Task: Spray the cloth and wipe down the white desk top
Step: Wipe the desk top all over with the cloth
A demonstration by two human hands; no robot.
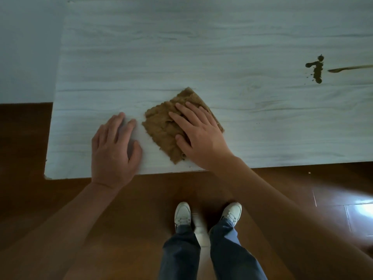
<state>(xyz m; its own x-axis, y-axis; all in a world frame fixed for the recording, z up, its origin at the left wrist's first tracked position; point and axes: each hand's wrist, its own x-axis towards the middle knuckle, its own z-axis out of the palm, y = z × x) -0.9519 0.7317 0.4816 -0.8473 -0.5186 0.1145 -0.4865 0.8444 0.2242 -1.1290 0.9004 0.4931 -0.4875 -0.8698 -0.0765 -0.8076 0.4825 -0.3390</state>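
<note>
A brown cloth (161, 128) lies crumpled on the white wood-grain desk top (181, 47), near the front edge. My right hand (198, 134) presses flat on the cloth with its fingers spread. My left hand (114, 146) rests flat on the bare desk just left of the cloth, not touching it. A dark brown spill (316, 69) of crumbs and smears sits at the far right of the desk. No spray bottle is in view.
A thin wooden stick or utensil (351, 68) lies right of the spill, running out of frame. The desk's left end (54, 118) stands by a white wall. Brown floor and my white shoes (182, 213) show below the front edge.
</note>
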